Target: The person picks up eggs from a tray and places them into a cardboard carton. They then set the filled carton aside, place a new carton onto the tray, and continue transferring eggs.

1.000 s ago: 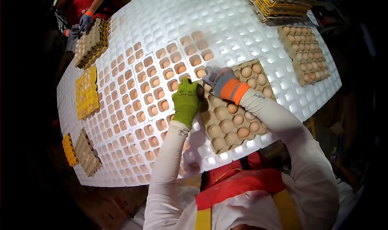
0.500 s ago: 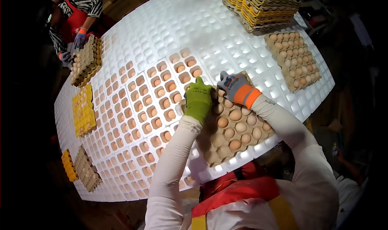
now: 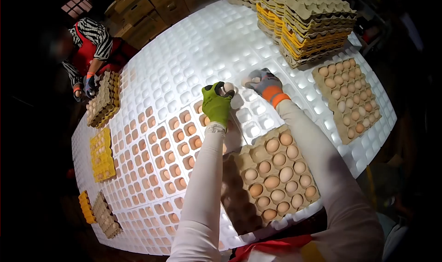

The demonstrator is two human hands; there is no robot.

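From my distant seat, I see my left hand (image 3: 216, 103), in a green glove, with thumb and fingers curled around a pale egg (image 3: 228, 87), which sticks out on the side facing my other hand. My right hand (image 3: 265, 85), gloved in grey with an orange cuff, is just beside it, fingers bent downward; I cannot tell how firmly they close, or on what, as the glove hides most of it.

Beneath both grips spreads a table of white foam trays (image 3: 252, 129), pitted with square pockets. Left of my green glove and nearer my body, many pockets hold brown eggs (image 3: 191, 129). Nearer me, below the grips, a pulp tray (image 3: 246, 160) lies partly filled, its bare cups on the left. Well right of the grips is a fuller pulp tray (image 3: 325, 92), and beyond it rises a tall stack of trays (image 3: 304, 27). Far to the left, a co-worker's hands (image 3: 90, 84) work beside piled trays (image 3: 109, 94).
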